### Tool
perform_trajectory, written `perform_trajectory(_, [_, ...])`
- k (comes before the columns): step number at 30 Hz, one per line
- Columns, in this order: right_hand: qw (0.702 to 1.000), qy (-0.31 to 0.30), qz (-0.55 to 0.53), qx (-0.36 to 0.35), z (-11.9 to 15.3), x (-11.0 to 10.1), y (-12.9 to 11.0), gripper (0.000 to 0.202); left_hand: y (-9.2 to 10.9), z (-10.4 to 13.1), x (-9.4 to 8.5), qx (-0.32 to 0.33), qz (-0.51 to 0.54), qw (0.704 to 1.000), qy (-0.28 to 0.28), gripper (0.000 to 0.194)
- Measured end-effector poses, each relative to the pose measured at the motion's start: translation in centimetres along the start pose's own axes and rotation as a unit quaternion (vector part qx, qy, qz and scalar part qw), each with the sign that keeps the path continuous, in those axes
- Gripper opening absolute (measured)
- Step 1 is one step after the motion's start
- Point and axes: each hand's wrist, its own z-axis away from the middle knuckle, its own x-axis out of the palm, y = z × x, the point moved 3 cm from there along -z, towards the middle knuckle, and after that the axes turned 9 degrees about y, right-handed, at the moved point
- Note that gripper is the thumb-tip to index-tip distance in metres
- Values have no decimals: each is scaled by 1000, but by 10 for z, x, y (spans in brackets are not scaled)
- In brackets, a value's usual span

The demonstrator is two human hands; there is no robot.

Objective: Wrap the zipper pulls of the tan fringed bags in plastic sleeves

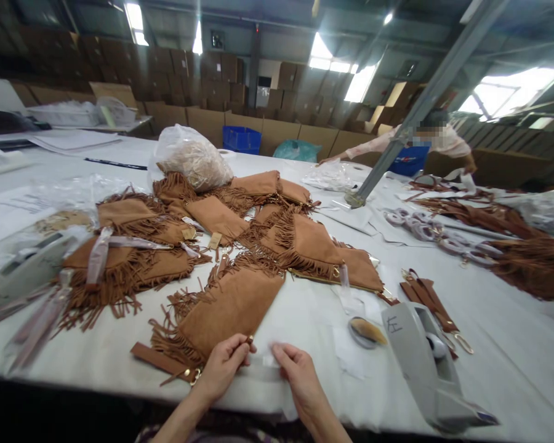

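A brown suede pouch with fringe [233, 304] lies flat at the table's near side. At its near corner my left hand [224, 369] is closed in a pinch on a small dark end, perhaps the zip pull. Close by on the right, my right hand [300, 375] pinches a small thin whitish sheet [271, 355], like tissue or film. The two hands are apart. A brown wrist strap [159, 360] with a gold clasp extends left from under my left hand. More fringed pouches [311, 240] lie overlapping beyond.
A grey tape dispenser [418, 357] stands at right, another [28, 271] at left. Near the right one lie a small round dish [364, 332] and brown straps [429, 301]. Behind the pouches sits a stuffed plastic bag [191, 157]. A person [443, 141] reaches across the table beyond a slanted post [410, 117].
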Motion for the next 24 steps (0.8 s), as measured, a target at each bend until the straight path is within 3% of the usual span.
perform_trajectory(6, [1000,6,-7,25,8,23,16,39,-6,-8,-6,-90,92,986,-102,43])
perform_trajectory(13, [999,0,44,-13,5,35,23,41,2,-14,-12,-98,125,973,-168,40])
perform_trajectory(19, [992,12,116,-40,1,39,19,39,8,-15,-18,-104,101,981,-129,37])
perform_trajectory(24, [981,-92,153,-74,12,39,-6,37,10,-11,-16,-95,93,987,-95,33])
